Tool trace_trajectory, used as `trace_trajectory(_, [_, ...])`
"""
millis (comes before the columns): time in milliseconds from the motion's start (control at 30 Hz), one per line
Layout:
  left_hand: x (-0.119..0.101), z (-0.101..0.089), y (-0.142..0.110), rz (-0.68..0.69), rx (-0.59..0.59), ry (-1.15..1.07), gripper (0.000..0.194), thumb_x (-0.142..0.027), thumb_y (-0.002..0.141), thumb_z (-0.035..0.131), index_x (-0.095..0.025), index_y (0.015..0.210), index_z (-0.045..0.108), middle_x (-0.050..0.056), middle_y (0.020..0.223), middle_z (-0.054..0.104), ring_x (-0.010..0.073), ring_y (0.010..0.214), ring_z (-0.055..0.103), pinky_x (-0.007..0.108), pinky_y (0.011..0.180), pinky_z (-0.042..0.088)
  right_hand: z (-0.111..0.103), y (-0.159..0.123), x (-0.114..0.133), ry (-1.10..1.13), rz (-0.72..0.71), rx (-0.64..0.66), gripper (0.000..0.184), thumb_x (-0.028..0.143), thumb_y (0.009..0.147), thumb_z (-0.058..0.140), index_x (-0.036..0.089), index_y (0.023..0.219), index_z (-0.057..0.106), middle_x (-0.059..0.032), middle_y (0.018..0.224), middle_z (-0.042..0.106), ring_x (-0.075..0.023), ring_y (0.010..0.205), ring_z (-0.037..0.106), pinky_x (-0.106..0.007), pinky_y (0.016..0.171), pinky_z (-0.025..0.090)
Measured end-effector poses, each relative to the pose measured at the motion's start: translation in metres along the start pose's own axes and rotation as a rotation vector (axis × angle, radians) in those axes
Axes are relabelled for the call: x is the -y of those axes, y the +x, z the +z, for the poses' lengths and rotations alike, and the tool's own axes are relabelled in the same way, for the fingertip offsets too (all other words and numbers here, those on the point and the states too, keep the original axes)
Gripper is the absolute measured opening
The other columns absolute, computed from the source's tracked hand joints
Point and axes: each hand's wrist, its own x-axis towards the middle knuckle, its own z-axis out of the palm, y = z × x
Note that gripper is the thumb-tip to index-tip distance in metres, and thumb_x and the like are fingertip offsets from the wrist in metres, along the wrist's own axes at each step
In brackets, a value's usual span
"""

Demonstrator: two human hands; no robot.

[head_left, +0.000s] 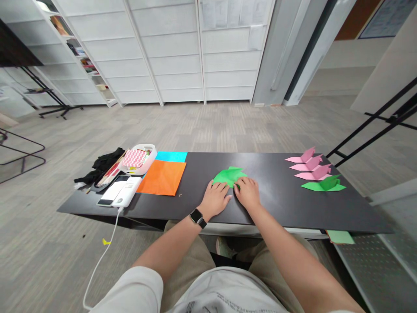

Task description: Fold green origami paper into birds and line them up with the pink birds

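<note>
A partly folded sheet of green paper (230, 175) lies on the dark table in front of me. My left hand (215, 199) rests at its near left edge, fingers stretched over the paper and thumb apart. At the near right edge, my right hand (247, 193) has its fingers curled in and closed on the paper. Both hands hide part of the near side, so the folds there do not show. The left wrist wears a black watch (197, 217).
Folded pink paper figures (309, 164) and a green paper figure (325, 184) stand in a row at the right. Orange sheets (164, 178), blue paper (172, 156), a white basket (150, 163) and a white power bank (127, 192) with a cable lie at the left.
</note>
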Motion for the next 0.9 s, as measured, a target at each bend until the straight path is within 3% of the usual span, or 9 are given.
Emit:
trace_trajectory(433, [0.043, -0.020, -0.031, -0.111, -0.049, 0.061, 0.035, -0.037, 0.107, 0.053, -0.027, 0.134, 0.073, 0.009, 0.147, 0.067, 0.0325, 0.135, 0.057, 0.061, 0.125, 0.036, 0.001, -0.001, 0.001, 0.000, 0.010, -0.012, 0.023, 0.031, 0.104, 0.055, 0.025, 0.105, 0.077, -0.0102, 0.120, 0.075, -0.0298, 0.114, 0.061, -0.051, 0.115, 0.032])
trace_trajectory(900, [0.044, -0.019, -0.035, -0.180, -0.102, 0.005, 0.033, -0.032, 0.105, 0.055, -0.025, 0.130, 0.075, 0.011, 0.147, 0.065, 0.0327, 0.133, 0.056, 0.056, 0.117, 0.046, -0.001, -0.003, 0.003, -0.004, -0.008, 0.003, 0.024, 0.029, 0.105, 0.053, 0.025, 0.109, 0.076, -0.0110, 0.121, 0.075, -0.0300, 0.113, 0.062, -0.054, 0.121, 0.028])
